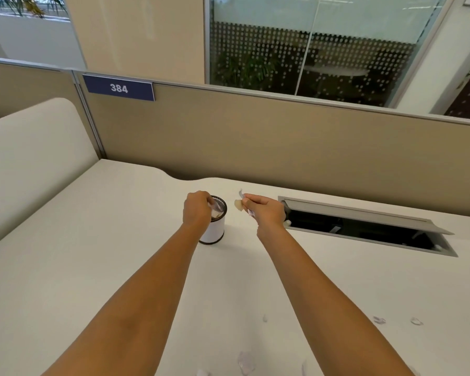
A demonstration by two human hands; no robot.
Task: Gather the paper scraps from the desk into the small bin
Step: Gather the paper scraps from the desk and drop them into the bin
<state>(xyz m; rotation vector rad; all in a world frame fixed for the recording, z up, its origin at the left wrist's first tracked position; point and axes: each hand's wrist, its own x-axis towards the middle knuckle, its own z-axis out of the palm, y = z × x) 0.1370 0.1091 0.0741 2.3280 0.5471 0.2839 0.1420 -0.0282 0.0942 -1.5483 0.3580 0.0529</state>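
Currently, desk notes:
Left hand point(197, 211): I am pinching a white paper scrap point(215, 210) over the small white cylindrical bin point(213, 230).
Right hand point(265, 211): I am gripping crumpled pale scraps point(239, 204) beside the bin.
Loose scraps point(246, 362): lying on the white desk point(92, 240) nearest me.

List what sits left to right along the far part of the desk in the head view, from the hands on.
left hand → small bin → scrap pinched in the right hand → right hand → open cable tray
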